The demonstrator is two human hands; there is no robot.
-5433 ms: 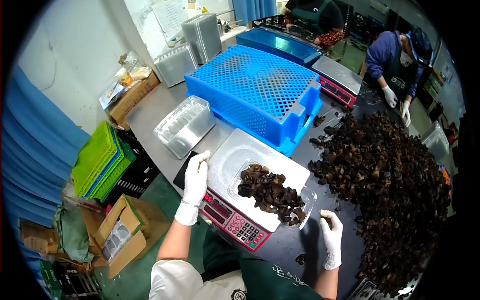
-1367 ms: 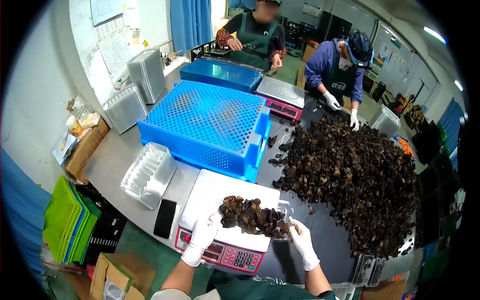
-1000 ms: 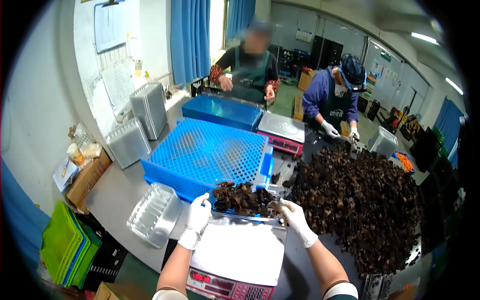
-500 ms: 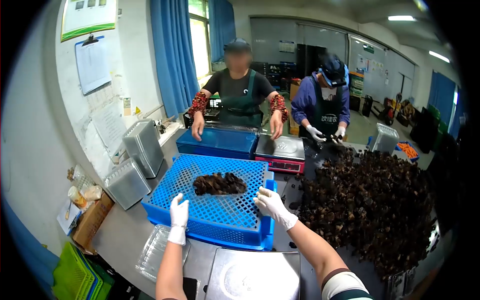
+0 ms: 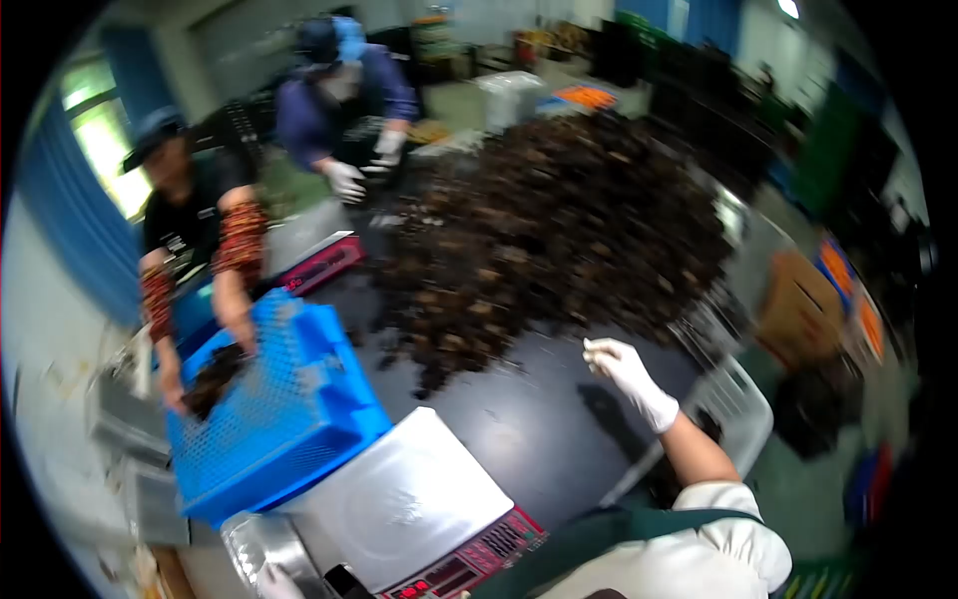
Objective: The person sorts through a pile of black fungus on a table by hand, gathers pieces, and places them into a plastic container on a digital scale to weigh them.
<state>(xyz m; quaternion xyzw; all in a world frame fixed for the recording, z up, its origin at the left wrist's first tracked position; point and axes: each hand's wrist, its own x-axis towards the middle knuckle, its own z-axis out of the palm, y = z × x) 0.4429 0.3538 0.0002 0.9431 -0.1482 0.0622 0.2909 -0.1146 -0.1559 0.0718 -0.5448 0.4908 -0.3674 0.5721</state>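
Observation:
My right hand (image 5: 629,381), in a white glove, is held above the dark table at the near side of a big heap of dark, curled pieces (image 5: 559,230). Its fingers are slightly apart and hold nothing. Only a blurred part of my left hand (image 5: 276,581) shows at the bottom edge, over clear plastic containers (image 5: 261,544); whether it grips one is unclear. Right of the containers is a scale (image 5: 409,494) with a bare silver plate. A blue perforated crate (image 5: 329,399) sits at the left, with a small dark pile (image 5: 215,381) on it.
Across the crate, a person (image 5: 200,215) has both bare hands at the small pile. A second person (image 5: 344,110), in white gloves, stands beyond another scale (image 5: 324,262). A white basket (image 5: 733,409) is at the right, near a cardboard box (image 5: 798,304).
The view has swung right and blurred. My right hand has left the crate's side and is over the table; my left hand is now over the containers. The person opposite has reached down to the small pile.

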